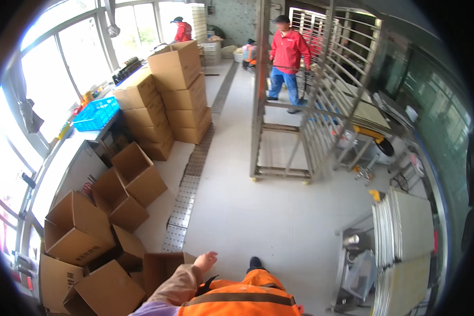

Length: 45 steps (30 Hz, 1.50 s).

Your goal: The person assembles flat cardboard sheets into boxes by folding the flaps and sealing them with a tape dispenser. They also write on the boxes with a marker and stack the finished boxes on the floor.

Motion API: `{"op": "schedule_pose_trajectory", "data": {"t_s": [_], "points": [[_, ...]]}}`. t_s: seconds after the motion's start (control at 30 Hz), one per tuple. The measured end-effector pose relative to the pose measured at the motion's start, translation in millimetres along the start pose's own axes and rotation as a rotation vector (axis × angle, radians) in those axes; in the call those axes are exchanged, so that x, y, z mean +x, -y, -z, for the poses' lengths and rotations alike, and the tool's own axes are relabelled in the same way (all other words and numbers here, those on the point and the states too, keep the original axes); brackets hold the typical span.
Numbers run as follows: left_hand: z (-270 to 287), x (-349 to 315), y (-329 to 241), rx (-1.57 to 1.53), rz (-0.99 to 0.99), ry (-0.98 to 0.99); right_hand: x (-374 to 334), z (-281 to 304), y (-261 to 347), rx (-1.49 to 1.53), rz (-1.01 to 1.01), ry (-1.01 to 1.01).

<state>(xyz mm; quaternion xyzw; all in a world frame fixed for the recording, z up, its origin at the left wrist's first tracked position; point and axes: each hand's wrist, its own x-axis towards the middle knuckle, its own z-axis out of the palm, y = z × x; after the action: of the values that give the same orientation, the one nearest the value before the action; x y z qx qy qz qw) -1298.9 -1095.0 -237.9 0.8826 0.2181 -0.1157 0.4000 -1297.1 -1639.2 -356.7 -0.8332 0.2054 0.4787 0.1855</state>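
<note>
My left hand (206,260) hangs in front of my orange vest (239,300), its fingers loosely apart with nothing in them. The arm comes in from the lower left in a brown and purple sleeve. Closest to this hand is an open cardboard box (160,271), partly hidden behind my forearm. More open, empty-looking boxes (87,226) lie tilted in a heap on the left. My right hand is out of view. One of my dark shoes (255,263) shows on the pale floor.
Stacked cardboard boxes (181,87) stand ahead on the left, beside a blue crate (96,114). A metal drain strip (187,195) runs along the floor. A tall wheeled rack (284,171) stands ahead right, a person in red (290,52) behind it. Stacked pale trays (405,226) are at right.
</note>
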Motion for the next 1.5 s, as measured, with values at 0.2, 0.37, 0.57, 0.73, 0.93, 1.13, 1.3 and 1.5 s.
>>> {"op": "schedule_pose_trajectory", "data": {"t_s": [0.2,0.37,0.57,0.73,0.93,1.13,1.3,1.5], "points": [[21.7,-46.3,131.1,-0.245,0.692,-0.264,158.9,172.8,317.5,-0.375,0.324,-0.362],[-17.4,-116.6,193.1,-0.878,1.062,-0.714,226.5,242.4,647.3,0.02,0.93,-0.538],[11.8,-70.6,205.8,-1.004,1.351,-0.414,98.7,130.6,838.3,0.326,0.79,0.244],[204.3,83.9,197.2,-0.605,0.867,-0.486,-27.1,-3.4,938.2,0.148,0.593,0.581],[387.0,177.2,225.7,-0.638,0.519,-0.922,-95.6,-148.8,1115.9,-0.186,0.822,0.736],[345.3,158.8,311.9,-1.246,1.151,-1.219,-156.3,-296.2,1295.2,-0.528,1.153,0.73],[312.9,140.0,325.9,-1.459,1.425,-1.219,-209.3,-381.6,1396.2,-0.877,1.81,0.32],[393.5,218.9,392.1,-1.644,1.274,-1.166,-298.7,-479.7,1520.1,-0.927,2.124,0.149]]}}
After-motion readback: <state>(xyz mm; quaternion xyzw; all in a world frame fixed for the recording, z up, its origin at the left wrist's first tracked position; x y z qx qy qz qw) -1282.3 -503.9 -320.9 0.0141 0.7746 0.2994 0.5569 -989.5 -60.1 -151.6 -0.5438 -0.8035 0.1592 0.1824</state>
